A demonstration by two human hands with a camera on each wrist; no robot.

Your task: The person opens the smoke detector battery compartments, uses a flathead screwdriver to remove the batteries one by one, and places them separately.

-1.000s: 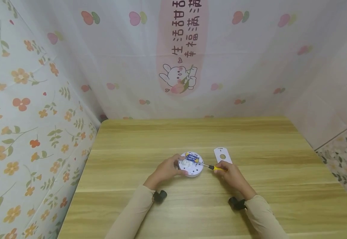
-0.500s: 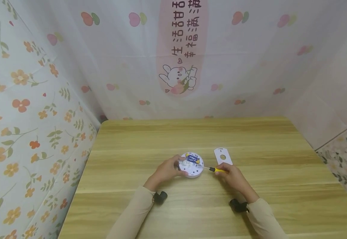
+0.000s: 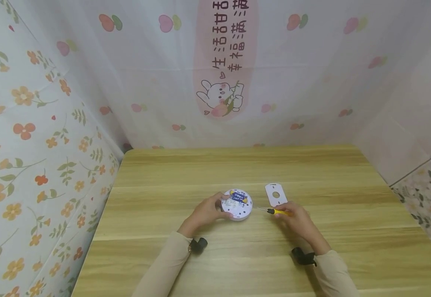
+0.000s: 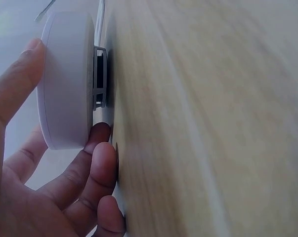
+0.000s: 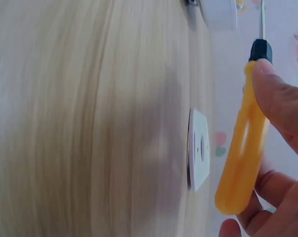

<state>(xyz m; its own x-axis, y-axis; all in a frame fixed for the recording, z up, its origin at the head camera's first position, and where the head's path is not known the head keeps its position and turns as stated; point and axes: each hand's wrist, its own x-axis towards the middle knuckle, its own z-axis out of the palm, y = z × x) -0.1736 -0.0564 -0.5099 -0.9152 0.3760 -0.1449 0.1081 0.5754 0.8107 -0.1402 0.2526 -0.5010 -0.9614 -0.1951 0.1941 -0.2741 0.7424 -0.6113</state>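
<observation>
Left grip: holding round white device by its left edge | right grip: pinching yellow-handled screwdriver, tip just right of device | holed white plate: on desk, just beyond right grip

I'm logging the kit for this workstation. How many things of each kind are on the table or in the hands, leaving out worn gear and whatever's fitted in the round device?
Yellow-handled screwdriver: 1
Round white device: 1
Flat white plate with a round hole: 1
Total: 3
</observation>
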